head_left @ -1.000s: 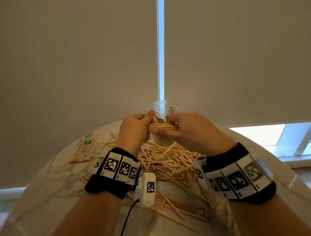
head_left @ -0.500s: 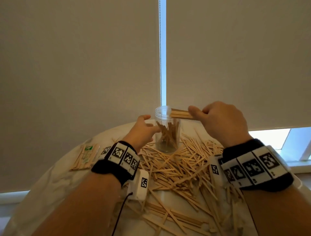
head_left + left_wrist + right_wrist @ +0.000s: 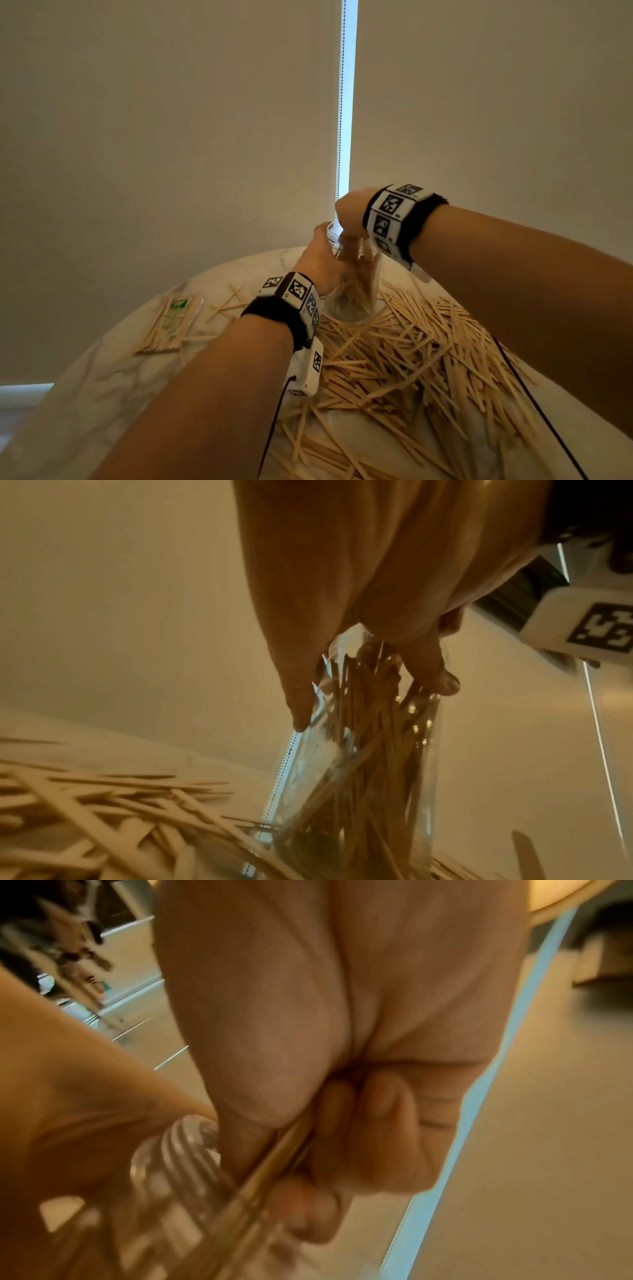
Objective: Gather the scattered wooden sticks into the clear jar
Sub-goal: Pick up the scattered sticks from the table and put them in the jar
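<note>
Sticks being fed into the clear jar [image 3: 354, 291] on the marble worktop [image 3: 102, 377].

The jar, upright and partly filled, is gripped around its side by the left hand [image 3: 320, 263]; a bundle of wooden sticks [image 3: 274, 1153] is pinched in the curled fingers [image 3: 387, 1123] of the right hand [image 3: 351, 214] at the jar's mouth (threaded rim visible). Loose sticks [image 3: 411, 349] are heaped beside the jar.
</note>
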